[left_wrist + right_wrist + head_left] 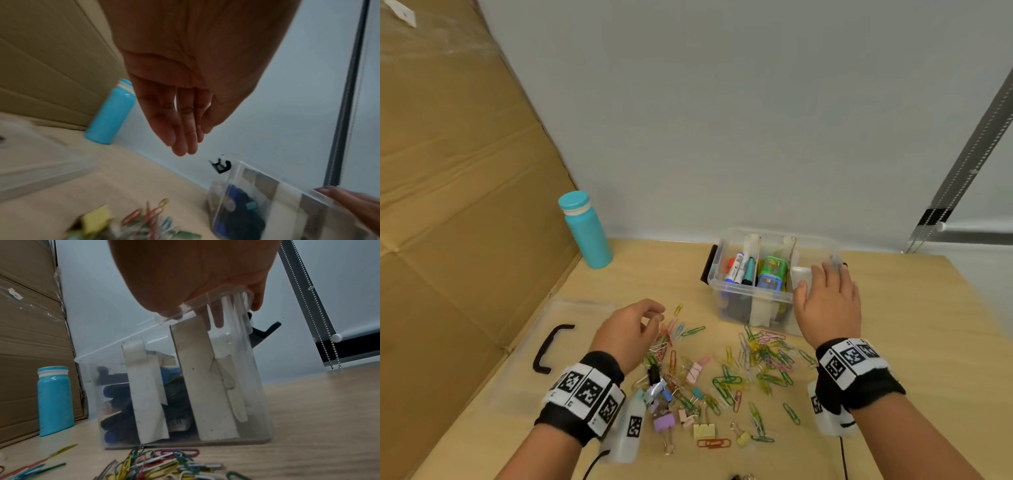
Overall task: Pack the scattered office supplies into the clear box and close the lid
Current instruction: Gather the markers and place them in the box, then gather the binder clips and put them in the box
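Note:
The clear box (753, 301) stands open at the back right of the table, split by dividers and holding markers (738, 269) and small coloured items. My right hand (822, 274) lies over its right compartment, fingers straight and dipping past the rim (216, 316), with nothing seen in them. Coloured paper clips (756, 370) and binder clips (703, 430) lie scattered in front of the box. Just above their left edge hovers my left hand (654, 317), its fingers relaxed and holding nothing (185, 146). The clear lid (571, 308) with a black handle (551, 349) lies flat at the left.
A turquoise bottle (585, 229) stands at the back left, beside a large cardboard sheet (448, 171) leaning along the table's left side. A pale wall closes the back, with a blind rail and bead chain (962, 154) at the right. Bare wood shows right of the box.

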{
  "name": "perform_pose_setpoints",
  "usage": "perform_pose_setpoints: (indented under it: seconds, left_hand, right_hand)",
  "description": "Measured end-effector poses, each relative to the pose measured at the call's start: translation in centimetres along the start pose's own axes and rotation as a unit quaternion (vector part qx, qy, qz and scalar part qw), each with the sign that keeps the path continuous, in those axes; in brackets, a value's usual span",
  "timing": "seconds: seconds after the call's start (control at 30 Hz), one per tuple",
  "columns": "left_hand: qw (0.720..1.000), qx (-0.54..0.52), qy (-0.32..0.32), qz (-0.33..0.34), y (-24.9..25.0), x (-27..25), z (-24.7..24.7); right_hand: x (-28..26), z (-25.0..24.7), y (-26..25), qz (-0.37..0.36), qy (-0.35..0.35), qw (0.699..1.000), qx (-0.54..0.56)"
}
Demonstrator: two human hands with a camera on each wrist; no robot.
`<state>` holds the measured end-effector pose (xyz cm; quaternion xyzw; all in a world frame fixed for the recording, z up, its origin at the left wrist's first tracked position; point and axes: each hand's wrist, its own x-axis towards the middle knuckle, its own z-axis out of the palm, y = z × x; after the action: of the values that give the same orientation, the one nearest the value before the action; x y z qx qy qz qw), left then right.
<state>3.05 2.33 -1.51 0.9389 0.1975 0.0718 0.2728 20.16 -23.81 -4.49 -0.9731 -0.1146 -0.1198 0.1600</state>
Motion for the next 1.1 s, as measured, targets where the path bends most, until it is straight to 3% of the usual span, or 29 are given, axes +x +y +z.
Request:
perform_pose_setpoints:
  seconds: [0.1,0.2,0.27,0.33,0.43,0.6,0.77,0.9,1.0,1.1]
  left_hand:
    - [0.999,0.008,-0.033,-0.009,-2.5,-2.4,0.2]
    - [0.994,0.043,-0.104,0.017,-3.8,-3.8,1.2]
    - [0.987,0.076,-0.14,0.035,-4.3,-3.8,1.9]
    - [0.981,0.103,-0.16,0.042,-4.5,-3.3,2.4]
    - [0.974,0.133,-0.18,0.04,-4.5,-2.4,3.1]
    - [0.974,0.105,-0.201,0.02,-5.8,-1.3,4.0]
    - [0.979,0.059,-0.19,0.04,-6.6,-1.3,3.9]
    - [0.985,-0.068,-0.152,0.049,-6.6,-1.1,1.8]
    - [0.982,-0.149,-0.117,0.025,-7.1,-0.3,0.3]
    - [0.986,-0.142,-0.089,-0.005,-8.2,0.7,-0.3]
  right_hand:
    - [-0.6,-0.5,-0.8,-0.017,0.041,0.999,0.002]
    - [-2.8,-1.7,-3.4,-0.147,0.077,0.985,0.038]
    - [-4.8,-1.8,-5.8,-0.233,0.028,0.969,0.077]
    - [-6.7,-0.6,-7.6,-0.266,-0.084,0.954,0.109]
    - [-8.2,1.9,-9.8,-0.246,-0.248,0.93,0.116]
    - [-8.6,5.0,-12.3,-0.217,-0.344,0.912,0.055]
    - [-8.2,5.7,-12.7,-0.189,-0.342,0.919,0.045]
    - [-8.4,5.9,-12.0,-0.178,-0.331,0.923,0.082]
    - [-8.3,5.8,-11.4,-0.168,-0.328,0.924,0.104]
    - [-8.2,5.2,-11.0,-0.121,-0.316,0.925,0.173]
